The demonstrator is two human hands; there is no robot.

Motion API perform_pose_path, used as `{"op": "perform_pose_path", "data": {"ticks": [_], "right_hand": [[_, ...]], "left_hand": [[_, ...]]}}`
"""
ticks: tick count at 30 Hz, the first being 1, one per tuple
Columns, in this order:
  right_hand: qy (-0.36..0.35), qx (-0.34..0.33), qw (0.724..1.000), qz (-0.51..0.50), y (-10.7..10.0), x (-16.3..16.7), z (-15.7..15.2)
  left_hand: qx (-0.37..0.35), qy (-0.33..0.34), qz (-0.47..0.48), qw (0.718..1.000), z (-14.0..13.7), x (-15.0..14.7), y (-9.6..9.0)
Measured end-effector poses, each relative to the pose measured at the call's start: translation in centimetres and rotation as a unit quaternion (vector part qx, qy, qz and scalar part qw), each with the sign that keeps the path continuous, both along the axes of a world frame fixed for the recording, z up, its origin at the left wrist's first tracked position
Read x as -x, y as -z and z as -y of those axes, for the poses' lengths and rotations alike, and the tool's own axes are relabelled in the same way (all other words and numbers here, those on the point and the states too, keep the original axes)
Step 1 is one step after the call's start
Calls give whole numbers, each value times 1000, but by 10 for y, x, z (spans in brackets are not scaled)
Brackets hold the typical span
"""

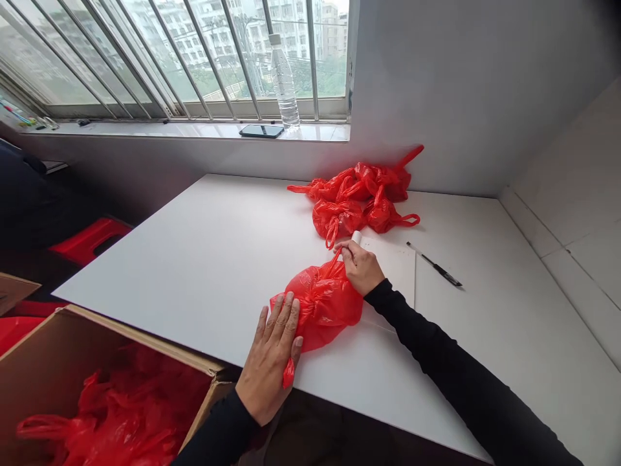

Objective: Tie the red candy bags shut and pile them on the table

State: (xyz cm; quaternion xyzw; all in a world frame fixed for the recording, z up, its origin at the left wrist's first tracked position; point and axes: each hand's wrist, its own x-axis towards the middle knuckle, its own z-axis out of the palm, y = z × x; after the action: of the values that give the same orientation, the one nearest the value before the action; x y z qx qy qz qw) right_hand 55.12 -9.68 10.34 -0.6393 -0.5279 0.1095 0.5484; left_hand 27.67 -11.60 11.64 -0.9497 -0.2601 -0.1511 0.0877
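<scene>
A knotted red plastic bag (330, 304) lies on the white table near its front edge. My left hand (274, 356) rests against its left side, fingers stretched over the plastic, and a red handle end pokes out beneath the thumb, pinched against the palm. At the bag's top right, my right hand (359, 265) pinches the other handle, fingers closed. What is inside the bag cannot be made out. Just beyond my right hand sits a heap of tied red bags (361, 194).
White paper (400, 265) and a black pen (441, 272) lie right of the bag. An open cardboard box (140, 330) with red bags stands at lower left, near red stools (92, 243). The windowsill holds a water bottle (285, 84) and a phone (262, 131). A person in dark clothing (29, 194) is at left.
</scene>
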Motion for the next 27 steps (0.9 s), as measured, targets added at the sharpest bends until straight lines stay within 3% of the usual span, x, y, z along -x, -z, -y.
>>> {"op": "perform_pose_path", "data": {"ticks": [3, 5, 9, 12, 15, 17, 20, 24, 27], "right_hand": [[-5, -12, 1000, -14, -5, 2, 7], [-17, -27, 999, -21, -8, 3, 12], [-28, -57, 998, -20, -1, 5, 15], [-27, -83, 994, -63, 8, 8, 15], [-26, -97, 990, -97, 18, 13, 14], [-24, -92, 991, -91, 24, 17, 15], [-9, -80, 995, -61, 29, 23, 17], [11, -56, 997, -43, 32, 28, 24], [32, -37, 998, -26, 31, 31, 28]], "left_hand": [[27, 0, 47, 999, 6, -19, -9], [93, -10, 79, 992, 7, -35, -11], [116, -86, 102, 984, -10, -45, -19], [124, -171, 181, 960, -20, -15, -51], [126, -261, 262, 920, -19, 43, -89], [123, -323, 296, 891, -14, 87, -102], [153, -405, 301, 850, -4, 152, -94], [216, -472, 324, 791, 5, 224, -53], [279, -496, 353, 743, 14, 263, -26]]}}
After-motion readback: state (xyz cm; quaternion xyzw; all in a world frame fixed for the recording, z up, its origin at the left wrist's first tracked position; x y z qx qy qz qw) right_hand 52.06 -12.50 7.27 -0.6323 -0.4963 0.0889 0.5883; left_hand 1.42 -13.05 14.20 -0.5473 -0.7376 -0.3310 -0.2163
